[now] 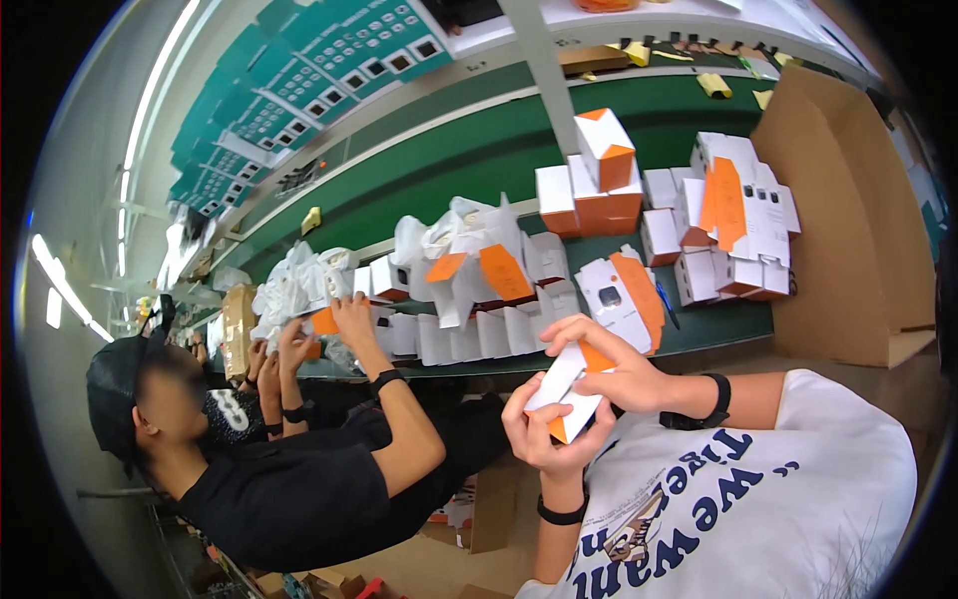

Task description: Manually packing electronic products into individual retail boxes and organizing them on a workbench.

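Observation:
A small white and orange carton [567, 377] is held between my two hands, in front of my chest and short of the table edge. My left hand [539, 439] grips it from below and the left, fingers wrapped round its lower end. From the right, my right hand [627, 374] closes over its upper part, with the thumb pressed on the carton. Fingers hide part of its sides, so I cannot tell whether every flap is closed. Just beyond my hands, flattened white and orange cartons [617, 304] lie on the green table.
Closed white and orange boxes [599, 195] are stacked at the back, with more boxes and flat cartons [743, 205] to the right. A large brown cardboard box [848, 220] stands far right. Open cartons [469, 334] line the table edge. A co-worker in black [289, 479] works at left beside white bags [299, 285].

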The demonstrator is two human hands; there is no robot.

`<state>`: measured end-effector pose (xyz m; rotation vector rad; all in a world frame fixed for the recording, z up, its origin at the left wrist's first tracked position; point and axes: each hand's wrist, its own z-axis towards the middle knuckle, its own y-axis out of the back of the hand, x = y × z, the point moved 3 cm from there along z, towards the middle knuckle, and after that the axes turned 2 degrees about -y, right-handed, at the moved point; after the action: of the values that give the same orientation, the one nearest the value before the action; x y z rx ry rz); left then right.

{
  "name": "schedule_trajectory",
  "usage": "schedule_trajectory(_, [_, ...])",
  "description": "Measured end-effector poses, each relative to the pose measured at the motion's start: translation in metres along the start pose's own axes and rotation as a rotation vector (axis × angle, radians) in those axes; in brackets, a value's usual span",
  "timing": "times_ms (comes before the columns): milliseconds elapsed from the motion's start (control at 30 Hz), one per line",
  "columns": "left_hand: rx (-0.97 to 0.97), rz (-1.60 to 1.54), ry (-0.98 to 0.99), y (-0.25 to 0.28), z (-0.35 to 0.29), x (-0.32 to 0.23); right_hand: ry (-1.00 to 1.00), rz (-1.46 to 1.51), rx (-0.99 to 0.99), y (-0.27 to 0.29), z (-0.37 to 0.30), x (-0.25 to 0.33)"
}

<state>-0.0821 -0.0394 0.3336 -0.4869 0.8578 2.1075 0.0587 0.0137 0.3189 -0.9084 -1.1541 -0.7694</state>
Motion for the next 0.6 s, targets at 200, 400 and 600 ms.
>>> schedule_trajectory(200, [0.001,-0.067,0.04,0.001,0.007,0.004,-0.061,0.101,-0.005,0.007,-0.003,-0.006])
schedule_trajectory(400, [-0.161,-0.111,0.184,0.017,-0.003,0.021,-0.011,-0.051,0.053,0.005,0.004,0.002])
schedule_trajectory(600, [-0.735,-0.715,0.808,0.008,-0.028,0.065,-0.363,-0.237,-0.02,0.026,-0.019,-0.023])
